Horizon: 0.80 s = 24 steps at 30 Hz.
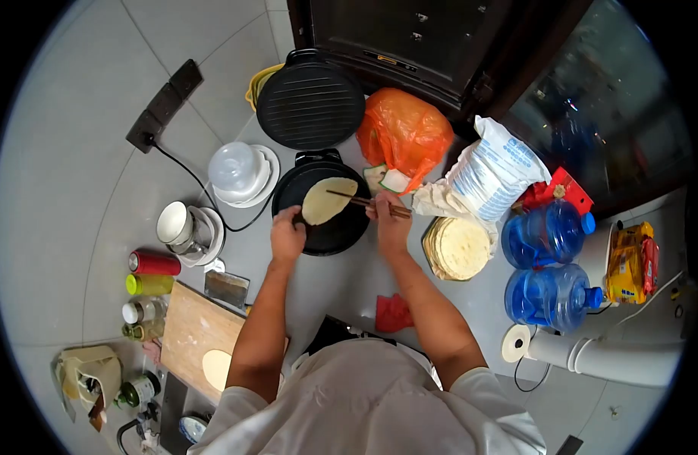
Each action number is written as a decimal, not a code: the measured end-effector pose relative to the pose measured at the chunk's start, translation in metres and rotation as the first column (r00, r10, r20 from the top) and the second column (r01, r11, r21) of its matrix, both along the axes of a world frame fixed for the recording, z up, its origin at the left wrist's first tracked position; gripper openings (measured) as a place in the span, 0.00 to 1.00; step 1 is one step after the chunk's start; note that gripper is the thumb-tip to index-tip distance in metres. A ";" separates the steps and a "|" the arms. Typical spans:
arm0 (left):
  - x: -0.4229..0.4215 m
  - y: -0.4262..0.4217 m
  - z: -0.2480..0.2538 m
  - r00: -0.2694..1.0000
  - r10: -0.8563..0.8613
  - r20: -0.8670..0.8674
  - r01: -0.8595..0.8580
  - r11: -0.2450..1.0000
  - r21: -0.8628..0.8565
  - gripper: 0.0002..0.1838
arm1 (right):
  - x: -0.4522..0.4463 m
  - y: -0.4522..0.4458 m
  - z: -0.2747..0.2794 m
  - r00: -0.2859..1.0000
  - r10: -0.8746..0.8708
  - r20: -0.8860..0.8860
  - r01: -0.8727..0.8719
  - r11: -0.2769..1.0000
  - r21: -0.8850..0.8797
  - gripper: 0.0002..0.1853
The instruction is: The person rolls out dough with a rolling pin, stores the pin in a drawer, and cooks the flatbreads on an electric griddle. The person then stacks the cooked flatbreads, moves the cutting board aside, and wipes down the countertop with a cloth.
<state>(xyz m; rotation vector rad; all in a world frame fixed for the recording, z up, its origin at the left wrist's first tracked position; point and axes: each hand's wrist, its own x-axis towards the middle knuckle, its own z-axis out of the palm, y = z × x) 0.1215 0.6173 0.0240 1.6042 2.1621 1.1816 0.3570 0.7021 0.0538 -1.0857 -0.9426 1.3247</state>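
Observation:
My right hand is closed around a pair of wooden chopsticks, whose tips reach over a pale flatbread. The oval flatbread lies in a round black electric griddle pan. At the pan's left rim is my left hand, fingers drawn together close to the flatbread's left edge. Whether they pinch the bread or the rim is hidden. Behind the pan, its ridged black lid stands raised. A stack of round flatbreads sits to the right of my right hand.
Bowls and plates stand left of the pan, near a black cord. An orange plastic bag and a white flour sack are behind it. Blue water jugs stand right. A cutting board and cleaver lie front left.

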 end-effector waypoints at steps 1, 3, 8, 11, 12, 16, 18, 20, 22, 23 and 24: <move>-0.003 0.002 0.001 0.996 0.054 0.070 -0.056 0.998 0.024 0.21 | 0.009 -0.001 0.006 1.000 -0.019 0.016 0.019 0.999 0.044 0.17; 0.000 0.008 0.005 0.995 0.065 0.073 -0.070 0.995 0.066 0.21 | 0.032 -0.002 0.020 0.997 -0.063 0.047 0.056 0.989 0.134 0.16; 0.058 0.024 0.015 0.983 -0.081 0.162 0.064 0.992 0.108 0.17 | 0.104 -0.038 0.055 0.954 -0.299 0.036 0.293 0.949 0.119 0.17; 0.125 0.034 0.005 0.939 -0.257 0.227 0.242 0.966 0.091 0.14 | 0.159 -0.074 0.062 0.890 -0.453 0.051 0.446 0.889 0.101 0.19; 0.148 0.037 -0.006 0.910 -0.317 0.268 0.322 0.946 0.028 0.14 | 0.175 -0.087 0.064 0.860 -0.510 0.015 0.506 0.857 0.102 0.19; 0.233 0.043 -0.041 0.713 -0.371 0.595 0.528 0.842 -0.108 0.17 | 0.236 -0.134 0.055 0.747 -0.664 -0.048 0.665 0.744 0.067 0.20; 0.275 0.037 -0.036 0.624 -0.307 0.718 0.527 0.845 -0.096 0.17 | 0.258 -0.147 0.044 0.704 -0.707 -0.067 0.710 0.703 0.046 0.20; 0.299 0.035 -0.030 0.593 -0.265 0.761 0.541 0.830 -0.133 0.17 | 0.276 -0.154 0.031 0.687 -0.723 -0.068 0.725 0.688 0.012 0.19; 0.317 0.041 -0.055 0.629 -0.257 0.734 0.568 0.796 -0.209 0.19 | 0.291 -0.157 0.004 0.709 -0.705 0.002 0.705 0.709 -0.029 0.19; 0.322 0.039 -0.064 0.686 -0.293 0.666 0.533 0.825 -0.186 0.19 | 0.297 -0.160 -0.009 0.722 -0.691 0.035 0.692 0.720 -0.050 0.19; 0.327 0.035 -0.071 0.740 -0.321 0.591 0.497 0.853 -0.159 0.20 | 0.299 -0.164 -0.011 0.715 -0.698 0.027 0.698 0.713 -0.067 0.18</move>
